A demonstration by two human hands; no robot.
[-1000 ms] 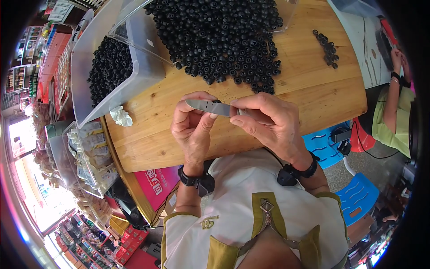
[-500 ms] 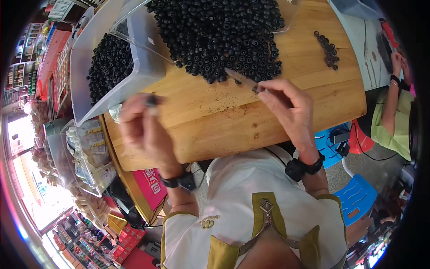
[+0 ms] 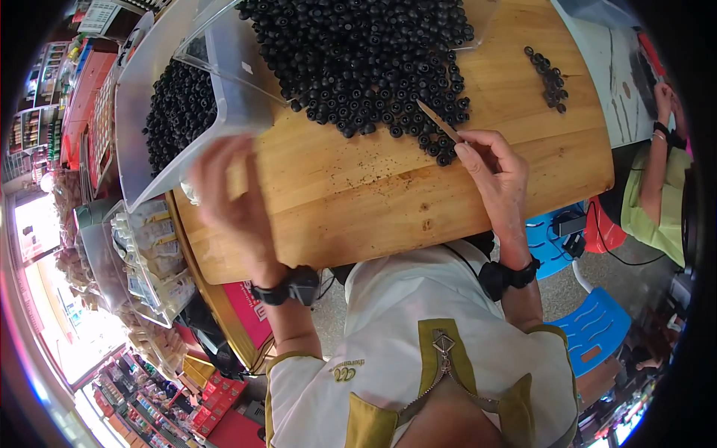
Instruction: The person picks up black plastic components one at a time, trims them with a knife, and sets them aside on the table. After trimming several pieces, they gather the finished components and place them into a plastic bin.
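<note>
A broad wooden table (image 3: 351, 201) fills the middle of the view, its pale top bare near the person and speckled with small dark crumbs. On its far half lies a large heap of small black round fruits (image 3: 366, 52), spreading almost to the right hand. At the table's left edge stands a clear plastic bin (image 3: 149, 127), tilted toward the heap and holding more of the same black fruits (image 3: 179, 104). A small separate cluster of fruits (image 3: 549, 75) sits well apart at the far right of the table. The left hand (image 3: 228, 198) is blurred, raised over the table's left edge just beside the bin's near corner — whether it grips anything cannot be told. The right hand (image 3: 497, 175) rests on the wood at the heap's near edge, fingers closed around the handle of a small knife (image 3: 439, 122) whose blade points up-left into the fruits. The two hands are well apart — each wrist wears a dark band
</note>
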